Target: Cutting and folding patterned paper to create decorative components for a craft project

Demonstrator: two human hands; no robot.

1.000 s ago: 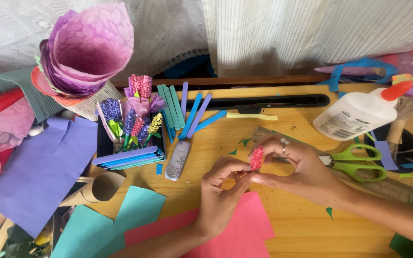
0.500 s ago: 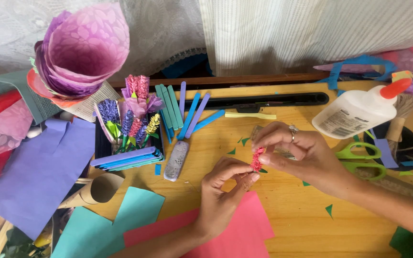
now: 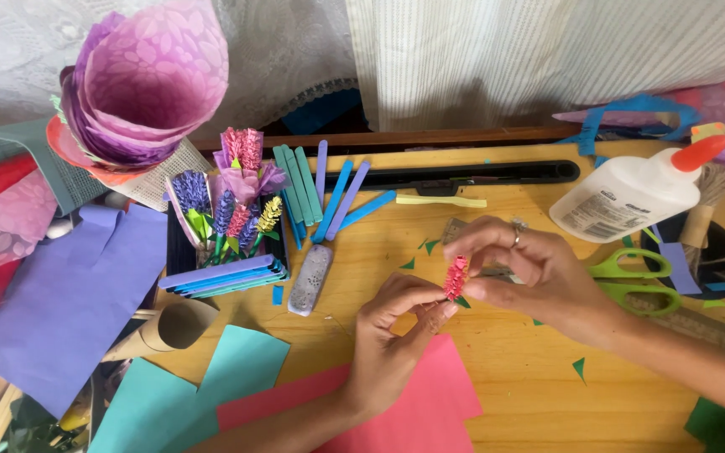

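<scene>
A small pink fringed paper flower spike (image 3: 456, 278) stands almost upright just above the yellow wooden worktop (image 3: 513, 377), held between both hands near the middle of the view. The left hand (image 3: 392, 340) comes up from below and pinches the lower part of the spike between thumb and forefinger. The right hand (image 3: 534, 273), a ring on one finger, reaches in from the right and grips the spike's base with its fingertips, the fingers curled together.

Under the left wrist lies a pink sheet of paper (image 3: 430, 403), with a teal sheet (image 3: 203, 386) beside it. Green-handled scissors (image 3: 639, 281) lie just behind the right hand, and a white glue bottle with an orange cap (image 3: 631, 195) lies further back. Left of the hands a grey glittery bar (image 3: 310, 278) lies beside a black tray holding finished paper flowers (image 3: 228, 214), with blue and teal paper strips (image 3: 329, 197) fanned out nearby. Small green paper scraps (image 3: 579, 367) dot the worktop.
</scene>
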